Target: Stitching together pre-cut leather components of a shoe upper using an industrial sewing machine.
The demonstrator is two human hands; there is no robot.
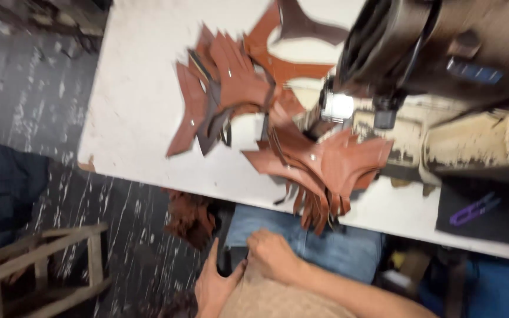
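Hands low in the lap, under the table's edge

Left hand [212, 285] and right hand [273, 253] meet around a dark object [231, 259] by the jeans [319, 238]; above, brown leather pieces [319, 165] overhang the white table [136, 118] beside a sewing machine [431, 47].

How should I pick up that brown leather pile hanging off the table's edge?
Grip the leather pile by the strips dangling past the table edge, coming from below on the near side. They overhang freely there, so fingers can likely close around them.
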